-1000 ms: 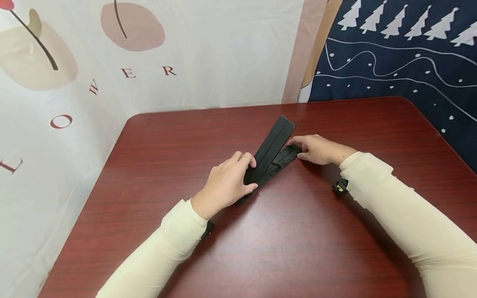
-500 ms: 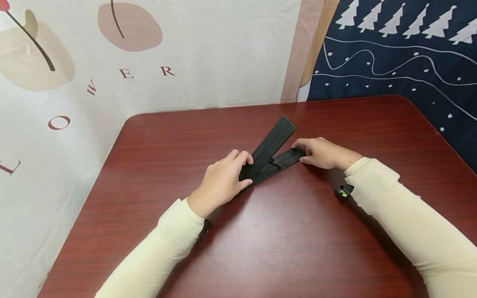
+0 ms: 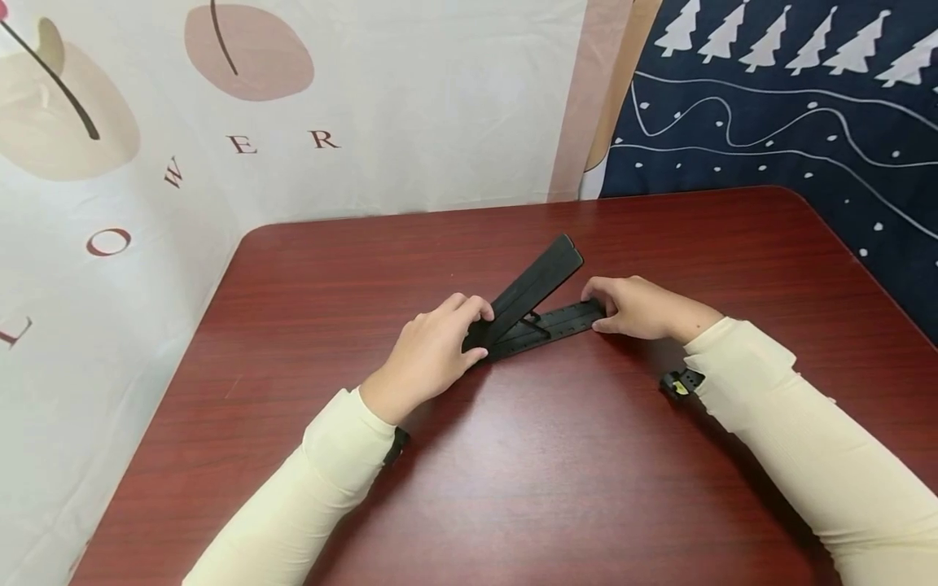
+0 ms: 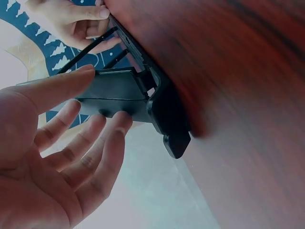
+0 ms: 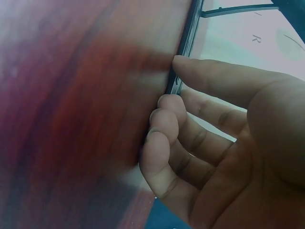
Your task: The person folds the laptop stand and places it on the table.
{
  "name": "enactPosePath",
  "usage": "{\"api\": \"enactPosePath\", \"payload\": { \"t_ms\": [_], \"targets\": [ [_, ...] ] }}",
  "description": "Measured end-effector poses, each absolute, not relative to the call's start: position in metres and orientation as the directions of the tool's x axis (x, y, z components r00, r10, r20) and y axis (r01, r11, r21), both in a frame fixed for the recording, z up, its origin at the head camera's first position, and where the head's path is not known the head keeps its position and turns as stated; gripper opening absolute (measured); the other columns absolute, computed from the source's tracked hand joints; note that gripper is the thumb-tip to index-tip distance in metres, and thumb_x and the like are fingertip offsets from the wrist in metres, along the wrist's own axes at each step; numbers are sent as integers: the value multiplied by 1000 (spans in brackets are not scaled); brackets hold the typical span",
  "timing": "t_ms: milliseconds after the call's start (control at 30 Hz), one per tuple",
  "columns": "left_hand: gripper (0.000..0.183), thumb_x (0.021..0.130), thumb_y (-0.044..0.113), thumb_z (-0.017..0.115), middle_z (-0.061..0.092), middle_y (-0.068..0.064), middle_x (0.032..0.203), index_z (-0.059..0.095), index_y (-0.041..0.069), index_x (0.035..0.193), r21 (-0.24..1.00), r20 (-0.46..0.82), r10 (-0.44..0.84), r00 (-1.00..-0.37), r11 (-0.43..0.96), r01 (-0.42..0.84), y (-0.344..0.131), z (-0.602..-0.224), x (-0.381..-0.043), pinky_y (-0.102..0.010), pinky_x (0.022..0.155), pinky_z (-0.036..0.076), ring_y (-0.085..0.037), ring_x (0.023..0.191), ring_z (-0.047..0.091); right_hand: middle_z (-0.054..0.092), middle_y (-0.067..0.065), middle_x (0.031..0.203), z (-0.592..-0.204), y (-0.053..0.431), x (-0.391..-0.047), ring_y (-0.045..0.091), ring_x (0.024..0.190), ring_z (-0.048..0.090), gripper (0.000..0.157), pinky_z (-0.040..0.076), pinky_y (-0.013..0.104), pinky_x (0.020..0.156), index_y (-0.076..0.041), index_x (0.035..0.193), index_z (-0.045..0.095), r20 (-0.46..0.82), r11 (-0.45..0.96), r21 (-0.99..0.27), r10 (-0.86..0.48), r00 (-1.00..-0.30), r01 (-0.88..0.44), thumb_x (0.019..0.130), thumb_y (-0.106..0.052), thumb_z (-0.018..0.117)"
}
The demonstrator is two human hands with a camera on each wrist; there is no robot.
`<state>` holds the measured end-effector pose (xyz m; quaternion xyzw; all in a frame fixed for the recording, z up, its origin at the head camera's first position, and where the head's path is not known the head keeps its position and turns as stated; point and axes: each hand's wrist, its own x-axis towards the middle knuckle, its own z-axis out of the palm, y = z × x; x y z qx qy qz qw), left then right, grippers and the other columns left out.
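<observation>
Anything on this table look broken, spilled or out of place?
Nothing stands out: the black stand, held partly unfolded by the left hand and right hand, shows no break, and the table shows no spill.

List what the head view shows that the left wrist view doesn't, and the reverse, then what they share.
Only the head view: the two cream sleeves and the printed letters on the pale hanging.

Only the left wrist view: the palm side of the left hand and a rounded tab at one end of the black folding stand.

Both: the left hand on the stand, the right hand at its far end, the reddish-brown tabletop and the navy cloth with white trees.
</observation>
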<state>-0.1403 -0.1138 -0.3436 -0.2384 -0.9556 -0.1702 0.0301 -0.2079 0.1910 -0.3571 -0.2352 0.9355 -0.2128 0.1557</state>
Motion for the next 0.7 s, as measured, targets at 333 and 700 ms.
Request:
{"api": "enactPosePath", "payload": {
  "t_ms": [333,700],
  "targets": [
    [43,84,19,78,63,1,111,57,20,121,277,127,458,-880,835,475,-112,-343,-140,-39,59,51,-19,68,60,60,6,80,-359,195,-203,16,70,53,39,42,31,67,-4,122,59,-186,787,-496,-509,-841,-367,87,-9,76],
    [43,82,16,79,63,1,106,57,19,118,243,157,474,-866,832,499,-111,-345,-140,-35,54,48,-15,63,56,60,4,76,-360,200,-198,14,66,53,39,43,31,64,-3,120,59,-178,768,-520,-526,-832,-374,85,-8,77]
  ]
}}
